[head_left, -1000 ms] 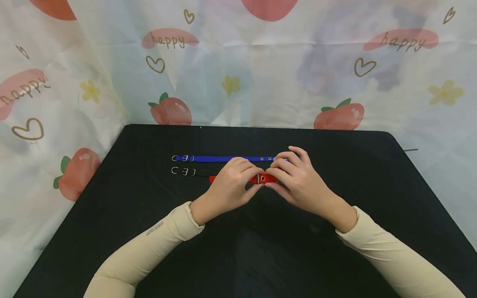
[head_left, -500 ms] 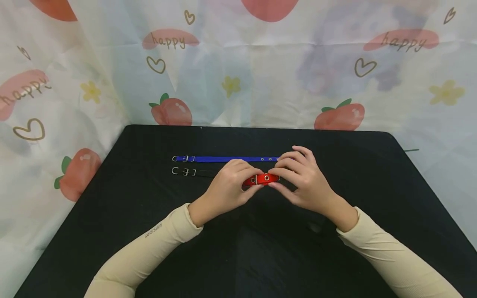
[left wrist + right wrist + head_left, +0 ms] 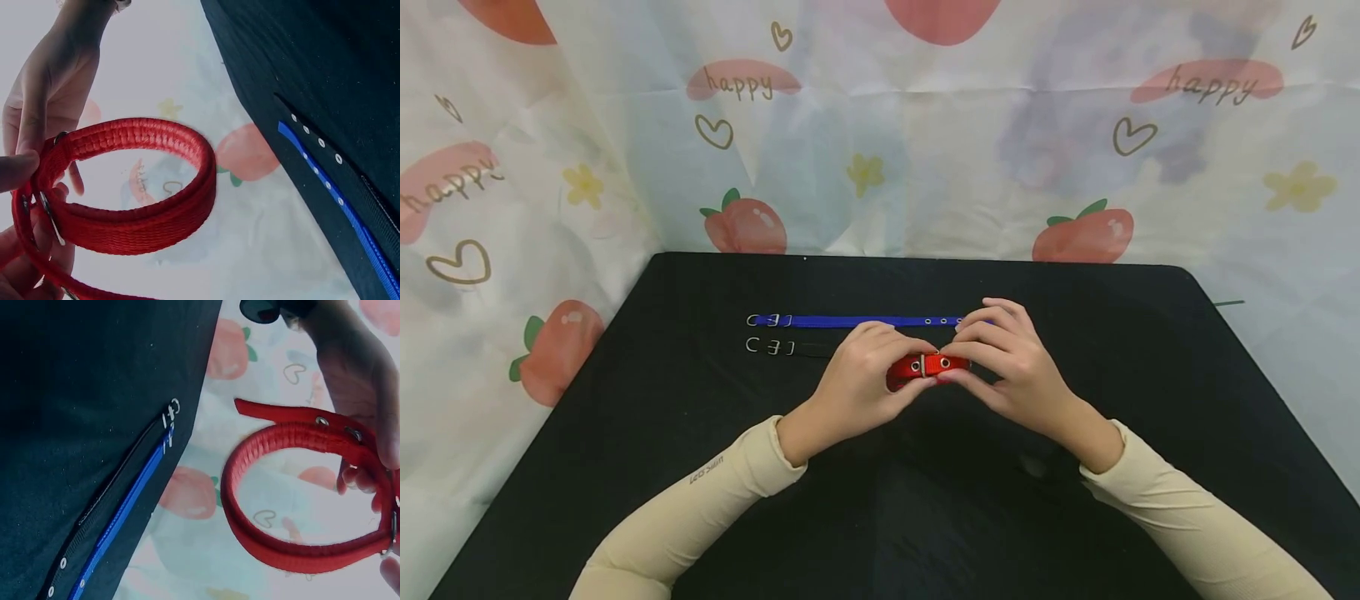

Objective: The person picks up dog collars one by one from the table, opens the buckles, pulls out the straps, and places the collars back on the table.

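A red dog collar [image 3: 934,365] is bent into a round loop above the table, its strap end threaded through the metal buckle. My left hand [image 3: 859,373] pinches one side of it between thumb and fingers. On the other side my right hand [image 3: 1017,360] pinches the strap close to the buckle, fingertips near those of the left. In the left wrist view the padded inside of the red collar [image 3: 137,134] shows. The free strap end [image 3: 269,412], with a metal eyelet, sticks out beside the loop in the right wrist view. Fingers partly hide the buckle.
Behind the hands, a blue collar [image 3: 850,321] lies straight across the black table [image 3: 715,500]. A black collar [image 3: 811,349] with metal buckle and ring lies parallel, nearer me, partly hidden by the left hand. A printed curtain [image 3: 955,150] hangs behind the table.
The red collar and both hands have shifted slightly toward me and right. The red strap end that showed left of my left hand is out of sight in the head view.
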`<action>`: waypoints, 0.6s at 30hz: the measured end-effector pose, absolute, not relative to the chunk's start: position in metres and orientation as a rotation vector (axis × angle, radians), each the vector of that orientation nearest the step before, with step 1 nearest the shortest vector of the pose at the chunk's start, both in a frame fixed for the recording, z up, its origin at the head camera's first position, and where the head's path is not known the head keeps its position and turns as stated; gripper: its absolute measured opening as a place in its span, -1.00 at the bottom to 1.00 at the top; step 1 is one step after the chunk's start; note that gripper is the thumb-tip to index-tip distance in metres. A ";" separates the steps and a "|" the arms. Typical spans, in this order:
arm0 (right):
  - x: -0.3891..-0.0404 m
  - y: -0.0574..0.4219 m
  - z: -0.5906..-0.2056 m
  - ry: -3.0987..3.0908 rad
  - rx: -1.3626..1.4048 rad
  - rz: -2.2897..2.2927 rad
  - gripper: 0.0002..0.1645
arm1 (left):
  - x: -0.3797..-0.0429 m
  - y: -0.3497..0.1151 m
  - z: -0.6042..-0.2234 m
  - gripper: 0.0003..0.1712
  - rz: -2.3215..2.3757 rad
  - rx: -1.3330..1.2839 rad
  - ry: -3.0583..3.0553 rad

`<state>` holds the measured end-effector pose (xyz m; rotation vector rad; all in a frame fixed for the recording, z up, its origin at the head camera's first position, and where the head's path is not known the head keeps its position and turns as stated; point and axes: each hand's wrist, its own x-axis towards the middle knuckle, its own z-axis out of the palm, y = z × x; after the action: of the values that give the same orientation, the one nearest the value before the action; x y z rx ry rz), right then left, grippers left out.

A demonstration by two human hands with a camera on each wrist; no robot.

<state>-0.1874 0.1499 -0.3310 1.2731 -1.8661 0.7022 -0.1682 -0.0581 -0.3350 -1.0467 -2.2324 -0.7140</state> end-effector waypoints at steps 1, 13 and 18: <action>-0.187 0.150 -0.331 -1.854 1.273 0.719 -0.56 | -0.168 -0.059 -0.336 -0.70 -0.726 -1.037 -2.232; -0.187 0.159 -0.332 -1.951 1.350 0.832 -0.56 | -0.166 -0.066 -0.340 -0.76 -0.772 -1.042 -2.237; -0.190 0.165 -0.334 -2.089 1.318 0.910 -0.52 | -0.167 -0.068 -0.340 -0.76 -0.809 -1.048 -2.259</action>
<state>-0.1897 0.1652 -0.3337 1.3177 -2.0891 0.9101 -0.1666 -0.0682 -0.3401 -1.0483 -2.2594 -0.8091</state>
